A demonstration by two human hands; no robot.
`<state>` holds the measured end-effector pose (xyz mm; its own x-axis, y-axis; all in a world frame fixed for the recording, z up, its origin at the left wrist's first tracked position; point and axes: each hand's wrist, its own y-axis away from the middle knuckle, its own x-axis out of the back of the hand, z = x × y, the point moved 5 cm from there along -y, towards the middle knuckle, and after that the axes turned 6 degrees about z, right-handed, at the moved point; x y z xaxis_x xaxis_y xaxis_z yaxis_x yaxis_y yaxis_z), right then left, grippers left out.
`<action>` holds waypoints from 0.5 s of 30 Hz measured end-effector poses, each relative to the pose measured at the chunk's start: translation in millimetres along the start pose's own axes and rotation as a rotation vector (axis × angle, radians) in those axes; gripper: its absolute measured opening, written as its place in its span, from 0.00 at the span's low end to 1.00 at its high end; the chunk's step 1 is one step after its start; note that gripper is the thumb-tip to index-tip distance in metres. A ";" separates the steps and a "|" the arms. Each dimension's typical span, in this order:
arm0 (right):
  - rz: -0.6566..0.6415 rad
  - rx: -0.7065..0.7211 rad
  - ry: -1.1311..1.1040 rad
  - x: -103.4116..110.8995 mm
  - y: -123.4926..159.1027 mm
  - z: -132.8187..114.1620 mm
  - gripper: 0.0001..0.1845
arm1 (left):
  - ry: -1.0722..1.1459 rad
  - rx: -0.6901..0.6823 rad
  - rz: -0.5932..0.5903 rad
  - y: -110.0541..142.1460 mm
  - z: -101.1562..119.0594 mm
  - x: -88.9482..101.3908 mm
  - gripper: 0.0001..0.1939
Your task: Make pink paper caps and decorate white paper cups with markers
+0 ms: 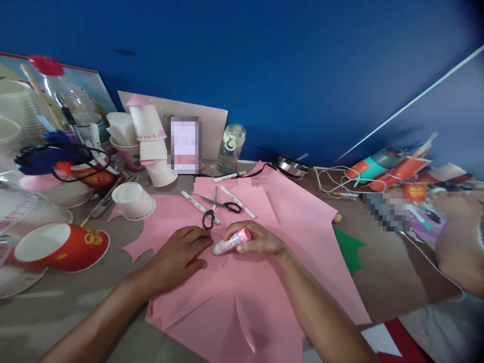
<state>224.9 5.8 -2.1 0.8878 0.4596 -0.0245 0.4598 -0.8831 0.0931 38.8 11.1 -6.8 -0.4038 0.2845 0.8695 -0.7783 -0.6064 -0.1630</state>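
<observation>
My right hand [259,239] grips a glue stick [230,242] with a pink end and a pale label. It tilts down to the left, its lower end at the pink paper [302,206]. My left hand [183,254] lies on the paper just left of the glue stick, fingers stretched and thumb apart. Between the hands there is a faint outline of a small pink paper piece [217,259]; its full shape is hard to make out. Just beyond the hands lie open scissors [215,205] with black handles, between two white markers [198,205] [237,201].
Paper cups [134,201] and a red cup [75,247] crowd the left. A phone-like screen [184,146] and a clear bottle [231,148] stand at the back, before a blue wall. Green paper [348,249], cables [333,184] and another person's arm [459,242] are at right.
</observation>
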 end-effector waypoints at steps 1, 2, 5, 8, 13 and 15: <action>-0.014 -0.011 0.022 -1.9 0.3 -1.1 0.17 | 0.003 0.001 0.003 0.3 -0.4 -0.2 0.19; -0.029 -0.016 0.044 -3.4 0.6 -2.2 0.17 | 0.006 0.000 0.006 0.6 -0.8 -0.5 0.19; -0.072 -0.012 0.108 -5.4 1.9 -4.2 0.18 | 0.010 -0.003 0.021 1.9 -1.8 -1.0 0.19; -0.125 -0.007 0.165 -4.6 3.4 -1.9 0.18 | 0.013 -0.004 0.033 2.5 -2.4 -1.1 0.20; 0.039 0.071 0.010 10.8 2.4 -0.7 0.19 | 0.011 -0.021 0.024 1.9 -2.5 -0.9 0.19; 0.095 0.082 -0.004 13.5 1.8 -1.0 0.18 | 0.008 -0.031 0.020 2.1 -2.8 -1.5 0.20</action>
<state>237.8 10.5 -1.3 0.9276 0.3729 -0.0234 0.3733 -0.9276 0.0133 36.4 11.5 -9.7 -0.4229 0.2783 0.8624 -0.7846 -0.5886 -0.1948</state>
